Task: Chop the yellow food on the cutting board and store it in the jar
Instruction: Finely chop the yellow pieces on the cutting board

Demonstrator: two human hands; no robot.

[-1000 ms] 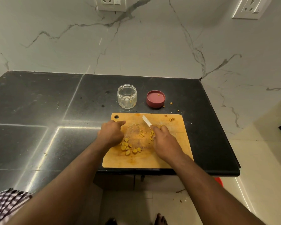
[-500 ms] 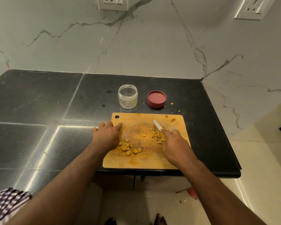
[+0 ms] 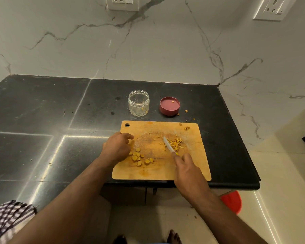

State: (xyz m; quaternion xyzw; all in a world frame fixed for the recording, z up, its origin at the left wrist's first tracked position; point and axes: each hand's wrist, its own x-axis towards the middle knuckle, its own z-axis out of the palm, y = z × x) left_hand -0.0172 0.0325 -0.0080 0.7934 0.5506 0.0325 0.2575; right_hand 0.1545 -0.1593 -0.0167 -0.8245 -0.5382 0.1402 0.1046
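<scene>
A wooden cutting board [image 3: 158,169] lies on the black counter [image 3: 42,120] close to its front edge, with a hanging hole at its 10 o'clock corner. The right hand [image 3: 187,170] is curled round the handle of a knife [image 3: 169,146], whose pale blade points toward 11 o'clock and lies along the left edge of a pile of chopped yellow pieces [image 3: 175,143] at about 2 o'clock from the board's centre. The left hand [image 3: 117,148] rests at the board's 9 o'clock edge with its fingers loosely bent; it seems to hold nothing, though the fingertips are partly hidden. Just beside that hand, at about 7 o'clock from the board's centre, sits a cluster of round yellow slices [image 3: 139,158], apart from the chopped pile. A few stray bits lie near the board's 1 o'clock corner. Beyond the board at 12 o'clock stands the clear jar [image 3: 138,105], upright and uncapped, with only traces of yellow inside. To its right, at 3 o'clock from the jar, the red lid [image 3: 169,106] lies with its hollow side up and a yellow speck in it, and crumbs are scattered on the counter near it.
</scene>
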